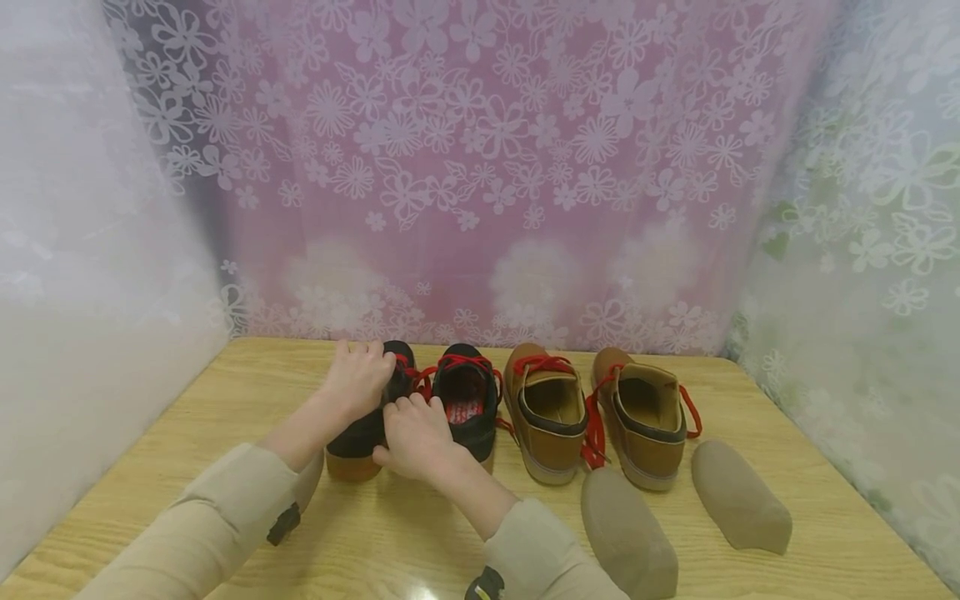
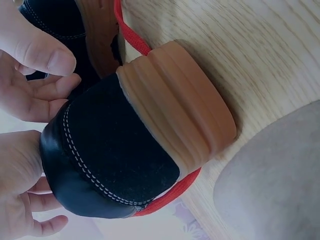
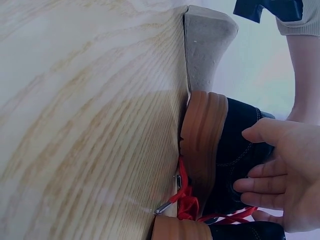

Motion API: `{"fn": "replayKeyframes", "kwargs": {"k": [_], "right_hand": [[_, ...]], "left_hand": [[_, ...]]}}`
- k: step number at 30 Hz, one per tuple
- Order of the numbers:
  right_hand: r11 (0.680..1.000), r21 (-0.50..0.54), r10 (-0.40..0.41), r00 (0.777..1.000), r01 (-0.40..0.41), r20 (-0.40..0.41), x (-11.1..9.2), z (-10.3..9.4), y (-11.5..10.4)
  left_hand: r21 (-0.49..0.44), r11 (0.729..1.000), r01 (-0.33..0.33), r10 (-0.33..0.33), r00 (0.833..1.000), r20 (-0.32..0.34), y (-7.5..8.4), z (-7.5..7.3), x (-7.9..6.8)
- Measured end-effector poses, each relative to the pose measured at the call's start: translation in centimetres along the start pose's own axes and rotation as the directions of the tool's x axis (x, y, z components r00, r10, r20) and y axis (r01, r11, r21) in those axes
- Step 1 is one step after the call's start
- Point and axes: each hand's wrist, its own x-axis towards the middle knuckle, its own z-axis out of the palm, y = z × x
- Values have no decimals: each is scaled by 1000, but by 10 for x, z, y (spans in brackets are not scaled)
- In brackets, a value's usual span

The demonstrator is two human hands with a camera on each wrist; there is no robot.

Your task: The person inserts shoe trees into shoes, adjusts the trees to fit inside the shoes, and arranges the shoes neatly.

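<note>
Shoe [image 1: 354, 440], leftmost black one, stands on the table [image 1: 393, 537], and here's the left hand [image 1: 356, 382] over its top, whether gripping I can't tell; the right hand [image 1: 416, 435], loosely spread, thumb apart from fingers, hangs between it and the second black shoe [image 1: 478, 437].

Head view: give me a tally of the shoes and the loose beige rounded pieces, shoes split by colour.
Black shoes: 2
Brown shoes: 2
Beige rounded pieces: 3, one mostly hidden behind the left sleeve
Total: 7
</note>
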Motion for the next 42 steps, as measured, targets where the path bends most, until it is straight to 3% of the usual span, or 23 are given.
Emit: {"fn": "replayKeyframes", "kwargs": {"k": [12, 19, 25, 33, 42], "right_hand": [[1000, -19, 2, 1000, -2, -4, 0, 1, -1], [998, -64, 1, 1000, -2, -13, 0, 2, -5], [999, -35, 0, 1000, -1, -21, -1, -4, -1], [1000, 12, -3, 998, 4, -70, -6, -12, 10], [999, 42, 33, 993, -28, -116, -14, -26, 24]], "left_hand": [[-6, 1000, 13, -13, 1000, 1, 1, 0, -1], [-58, 998, 3, -4, 1000, -30, -2, 3, -3], [-78, 997, 3, -7, 999, -51, -8, -2, -5], [-157, 986, 50, -52, 999, -8, -11, -10, -5], [-201, 977, 65, -85, 992, -91, -16, -23, -14]]}}
